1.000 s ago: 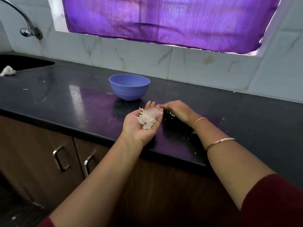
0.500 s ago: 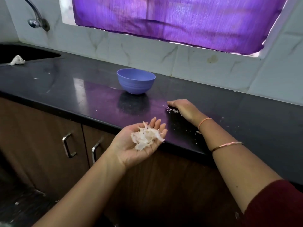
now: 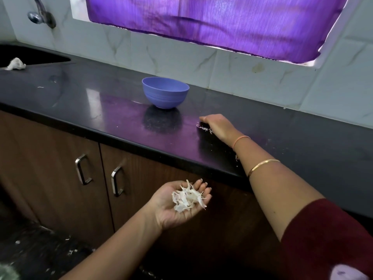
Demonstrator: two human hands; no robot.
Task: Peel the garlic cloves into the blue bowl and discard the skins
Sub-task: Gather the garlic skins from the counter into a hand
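My left hand (image 3: pixel 177 207) is palm up below the counter's front edge, in front of the cabinet doors, and carries a heap of white garlic skins (image 3: pixel 187 198) on its relaxed fingers. My right hand (image 3: pixel 217 126) rests on the black counter (image 3: pixel 80 102), fingers curved down against a few small skin scraps (image 3: pixel 203 128). The blue bowl (image 3: pixel 165 92) stands upright on the counter, behind and to the left of my right hand. Its inside is hidden from here.
A dark sink (image 3: pixel 30 55) sits at the far left with a white crumpled wad (image 3: pixel 16 64) on its edge and a tap (image 3: pixel 41 15) above. Brown cabinet doors with metal handles (image 3: pixel 82 169) lie below the counter. White scraps dot the dark floor (image 3: pixel 40 255).
My left hand has dropped from counter level to below the counter edge, carrying the skins. My right hand has stayed on the counter by the scraps. The view has tilted downward.
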